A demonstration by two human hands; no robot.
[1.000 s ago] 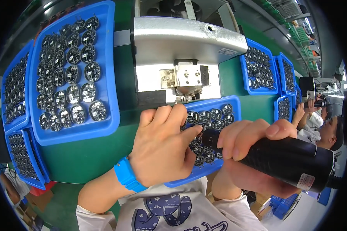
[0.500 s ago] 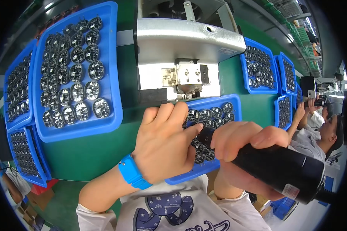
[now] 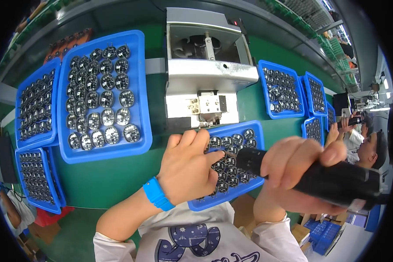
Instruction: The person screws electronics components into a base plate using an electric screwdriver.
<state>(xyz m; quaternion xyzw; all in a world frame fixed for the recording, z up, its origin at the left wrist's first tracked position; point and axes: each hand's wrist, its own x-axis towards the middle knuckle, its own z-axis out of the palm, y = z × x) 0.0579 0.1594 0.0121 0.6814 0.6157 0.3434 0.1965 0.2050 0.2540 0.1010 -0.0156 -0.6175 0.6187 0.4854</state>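
Note:
My right hand [image 3: 292, 163] is wrapped round a black electric screwdriver [image 3: 343, 181], held slanting with its narrow end toward the left. Its bit points at the small round circuit-board units [image 3: 231, 172] lying in a blue tray [image 3: 212, 204] in front of me. My left hand [image 3: 185, 163] rests over the tray's left side. Its index finger stretches to a unit close by the bit, with the thumb apart below; the other fingers reach toward the far rim. A blue band circles my left wrist. Part of the tray lies hidden under my left hand.
A metal bench machine [image 3: 212, 72] stands beyond the tray. At left, a large blue tray [image 3: 146, 131] holds rows of similar units, with more filled trays [image 3: 37, 105] beside it. Other trays [image 3: 281, 114] sit at right. A co-worker [image 3: 369, 148] is at the far right.
The screwdriver and my right hand have shifted right and up, drawing its tip back from the units so the bit shows. My left index finger stays on the units. The whole view has shifted slightly.

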